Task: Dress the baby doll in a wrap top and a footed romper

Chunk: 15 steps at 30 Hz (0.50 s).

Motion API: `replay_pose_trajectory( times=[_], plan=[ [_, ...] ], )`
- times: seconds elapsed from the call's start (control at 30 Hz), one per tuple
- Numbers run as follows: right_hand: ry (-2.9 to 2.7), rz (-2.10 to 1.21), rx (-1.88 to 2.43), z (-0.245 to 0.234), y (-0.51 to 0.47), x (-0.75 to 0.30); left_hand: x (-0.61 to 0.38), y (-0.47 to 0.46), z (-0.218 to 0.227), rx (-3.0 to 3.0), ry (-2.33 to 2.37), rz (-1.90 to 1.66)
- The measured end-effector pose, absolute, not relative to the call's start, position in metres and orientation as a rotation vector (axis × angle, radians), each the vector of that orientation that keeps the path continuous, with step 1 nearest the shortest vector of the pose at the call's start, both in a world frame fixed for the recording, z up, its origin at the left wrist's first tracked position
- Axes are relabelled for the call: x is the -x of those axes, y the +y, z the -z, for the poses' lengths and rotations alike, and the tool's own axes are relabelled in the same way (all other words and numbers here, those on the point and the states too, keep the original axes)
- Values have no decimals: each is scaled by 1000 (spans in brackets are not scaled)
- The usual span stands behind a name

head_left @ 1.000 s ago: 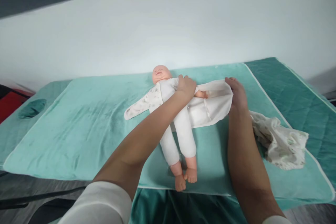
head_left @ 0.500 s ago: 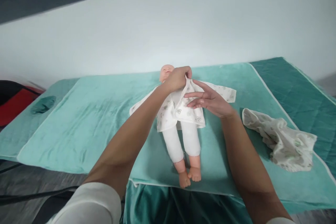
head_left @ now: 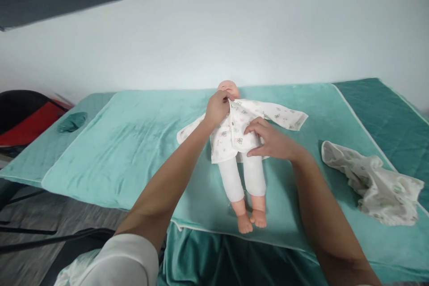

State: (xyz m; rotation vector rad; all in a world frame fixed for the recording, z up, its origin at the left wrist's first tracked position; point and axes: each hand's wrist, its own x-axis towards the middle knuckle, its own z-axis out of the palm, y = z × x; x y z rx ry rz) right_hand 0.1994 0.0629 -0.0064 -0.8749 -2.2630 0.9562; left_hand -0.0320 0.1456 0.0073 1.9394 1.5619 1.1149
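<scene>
A baby doll [head_left: 229, 87] lies on its back, feet toward me, in white leggings [head_left: 231, 178]. Over its chest is a white printed baby jacket [head_left: 221, 143] with both sleeves spread sideways. My left hand [head_left: 217, 106] pinches the jacket's front edge just below the doll's chin. Lower down, at the jacket's front panel near the hem, is my right hand [head_left: 266, 139]; its thumb and fingers are apart, with the fingertips against the cloth. Part of the jacket's left-hand sleeve is hidden behind my left forearm.
A crumpled white printed garment [head_left: 378, 183] lies to the right on the green sheet [head_left: 150, 143], which covers a long padded table with a face hole [head_left: 73, 122] at the left end. A white wall [head_left: 214, 31] rises behind. A red and black chair [head_left: 27, 120] stands at far left.
My right hand has moved down from the jacket's upper front to near its hem. The front panel now lies flatter across the chest. My left hand stays near the collar.
</scene>
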Motion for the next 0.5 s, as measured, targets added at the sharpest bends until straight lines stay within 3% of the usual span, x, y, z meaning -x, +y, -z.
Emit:
replay_pose_trajectory(
  times=[0.13,0.33,0.5],
  plan=[
    [-2293,-927,855,7,61,-201,43,132,1,-1875,1609,-1210],
    [-2220,-1130,727,3,61,-206,69,67,53,-1659,1860,-1341],
    [-1821,-1214,763,14,64,-209,70,25,73,-1429,1870,-1303]
  ],
)
